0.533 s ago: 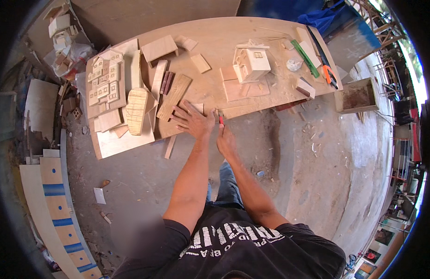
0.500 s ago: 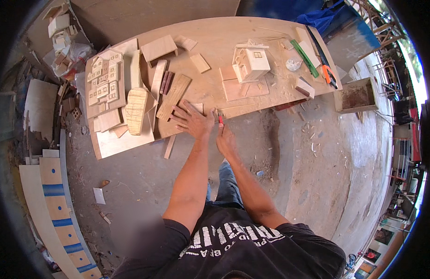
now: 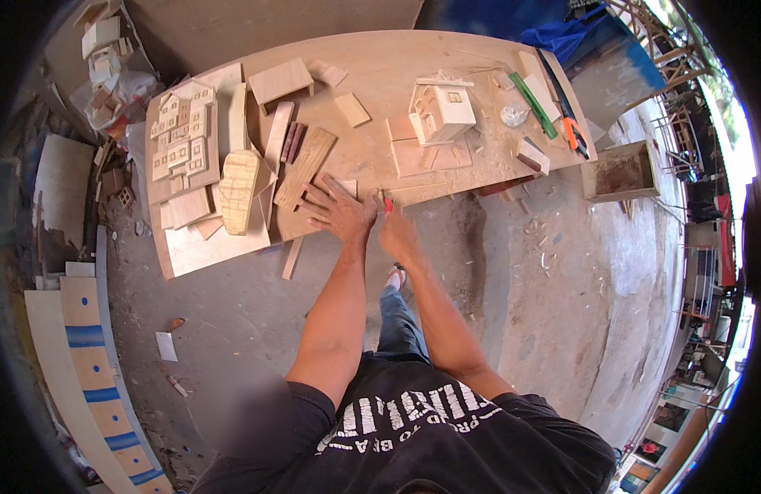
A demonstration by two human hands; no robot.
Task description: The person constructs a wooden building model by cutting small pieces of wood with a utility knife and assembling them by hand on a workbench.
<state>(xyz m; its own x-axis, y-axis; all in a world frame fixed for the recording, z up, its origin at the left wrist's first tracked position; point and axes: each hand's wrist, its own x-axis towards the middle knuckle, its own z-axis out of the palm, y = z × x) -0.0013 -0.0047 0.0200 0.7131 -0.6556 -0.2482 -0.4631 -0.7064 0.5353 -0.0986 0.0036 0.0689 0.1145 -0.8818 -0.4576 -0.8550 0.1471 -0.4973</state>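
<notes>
Flat on the near edge of the wooden table lies my left hand, fingers spread, its thumb beside the tool. In my right hand, just off that edge, is a small red-handled tool; its tip meets the edge and is too small to make out. A thin wood strip runs along the edge to the right of the tip. Close to my left fingers are a small wood block and a grained plank. A little wooden model house stands farther back on the right.
A carved house-front panel, an oval wood piece and a small wooden bench shape occupy the left. A handsaw and a green bar lie at the right end. An open wooden box stands beyond the table's right end.
My right hand has turned slightly and sits a little nearer the edge with the tool. My left hand stays flat. A foot now shows below the right hand; the view has shifted slightly.
</notes>
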